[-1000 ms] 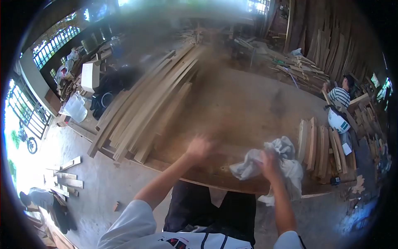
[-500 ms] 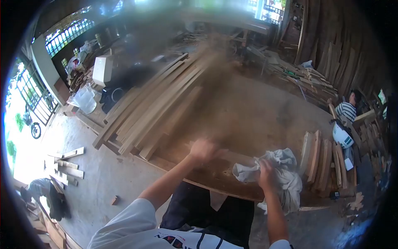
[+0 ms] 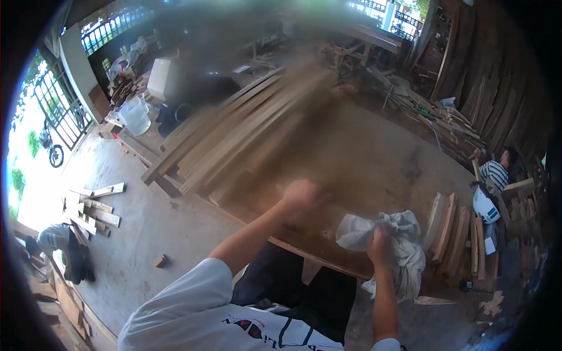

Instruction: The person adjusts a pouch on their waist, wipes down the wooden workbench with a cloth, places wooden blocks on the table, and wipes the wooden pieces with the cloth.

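My right hand [image 3: 379, 245] is closed on a crumpled whitish cloth [image 3: 407, 257] at the near edge of the wooden worktable [image 3: 374, 152]. Part of the cloth hangs over the edge. Over the table, left of the cloth, my left hand [image 3: 303, 196] is smeared by motion; its fingers and anything in them cannot be made out. Just beyond it, a pile of long wooden strips [image 3: 234, 134] lies slantwise across the left of the table. To the right of the cloth, several short wood pieces [image 3: 451, 231] lie side by side.
A white helmet [image 3: 486, 205] sits at the right, near a person in a striped shirt [image 3: 496, 174]. Another person [image 3: 67, 251] is bent over at the lower left. Scrap boards [image 3: 96, 205] lie on the floor, with a translucent bucket [image 3: 134, 114] farther back.
My view has shifted, so the scene sits a little differently. A pale strip that ran from my left hand toward the cloth no longer shows clearly. My right hand keeps hold of the cloth.
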A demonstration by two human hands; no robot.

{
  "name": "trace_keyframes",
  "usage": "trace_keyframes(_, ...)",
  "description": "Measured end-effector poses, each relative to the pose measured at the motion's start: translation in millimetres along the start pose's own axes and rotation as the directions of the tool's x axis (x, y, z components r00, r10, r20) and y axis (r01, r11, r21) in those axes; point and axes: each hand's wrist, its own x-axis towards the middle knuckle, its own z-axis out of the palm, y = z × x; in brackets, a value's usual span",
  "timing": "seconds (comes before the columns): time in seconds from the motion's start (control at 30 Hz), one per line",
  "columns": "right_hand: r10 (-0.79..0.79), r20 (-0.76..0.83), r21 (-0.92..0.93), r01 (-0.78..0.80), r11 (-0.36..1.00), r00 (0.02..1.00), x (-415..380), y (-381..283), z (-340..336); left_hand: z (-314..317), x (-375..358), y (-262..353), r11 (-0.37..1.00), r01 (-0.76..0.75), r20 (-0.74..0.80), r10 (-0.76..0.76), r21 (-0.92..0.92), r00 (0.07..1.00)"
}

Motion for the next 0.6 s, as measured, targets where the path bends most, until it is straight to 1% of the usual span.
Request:
trace_keyframes(0.1, 0.116, 0.022, -0.037, -0.116, 0.993, 0.993, -9.3, 12.6, 5.2, -2.2, 1.0, -4.3, 1.000, 0.013, 0.021, -0.012, -0.018, 1.000)
trace_keyframes(0.13, -0.010, -0.227, -0.094, -0.012, 0.996, 0.974, -24.2, 61.1, 38.9, -0.2, 3.1, -4.4, 0.999, 0.036, 0.028, -0.035, -0.023, 0.999)
trace_keyframes(0.17, 0.301, -0.148, 0.046, -0.298, 0.954, 0.942, -20.7, 54.3, 18.6, 2.6, -0.3, -6.2, 0.997, 0.066, 0.033, -0.066, -0.026, 0.997)
trace_keyframes(0.2, 0.285, -0.362, 0.203, -0.224, 0.953, 0.887, -19.4, 86.4, 30.3, -10.3, -8.5, 1.7, 0.998, 0.056, 0.028, -0.056, 0.003, 0.998)
trace_keyframes(0.23, 0.368, -0.418, 0.173, -0.325, 0.930, 0.831, -20.0, 84.6, 24.5, -14.4, -10.6, 3.6, 0.997, 0.074, 0.038, -0.074, -0.003, 0.997)
trace_keyframes(0.27, 0.462, -0.291, 0.213, -0.414, 0.885, 0.838, -20.8, 77.0, 15.2, -18.4, -12.4, 5.3, 0.996, 0.092, 0.047, -0.091, -0.009, 0.995)
trace_keyframes(0.33, 0.327, -0.182, 0.087, -0.316, 0.945, 0.927, -27.2, 52.8, 26.0, -1.6, -2.0, -5.3, 0.982, 0.165, 0.104, -0.156, -0.090, 0.982)
trace_keyframes(0.37, 0.058, -0.190, 0.027, -0.054, 0.998, 0.980, -17.6, 29.5, 30.3, -0.9, -1.0, -7.1, 0.984, 0.163, 0.095, -0.156, -0.070, 0.983)
trace_keyframes(0.4, -0.215, -0.191, -0.033, 0.212, 0.977, 0.958, -3.9, -0.6, 29.1, 1.2, -1.2, -7.0, 0.986, 0.157, 0.085, -0.153, -0.048, 0.985)
trace_keyframes(0.43, -0.290, -0.019, -0.108, 0.286, 0.952, 0.957, 9.6, -42.3, 9.1, 3.3, -2.4, -6.2, 0.988, 0.150, 0.079, -0.147, -0.028, 0.986)
trace_keyframes(0.53, -0.210, -0.004, -0.077, 0.209, 0.975, 0.978, 28.2, -59.4, 26.9, 4.0, -5.2, -5.7, 0.991, 0.132, 0.039, -0.131, -0.017, 0.991)
trace_keyframes(0.57, -0.224, 0.004, -0.111, 0.223, 0.969, 0.975, 33.0, -59.7, 24.1, 4.2, -6.1, -6.3, 0.991, 0.135, 0.045, -0.134, -0.018, 0.990)
trace_keyframes(0.6, -0.206, 0.015, -0.146, 0.205, 0.968, 0.979, 31.8, -52.1, 23.5, 4.9, -5.9, -6.1, 0.988, 0.149, 0.050, -0.147, -0.032, 0.988)
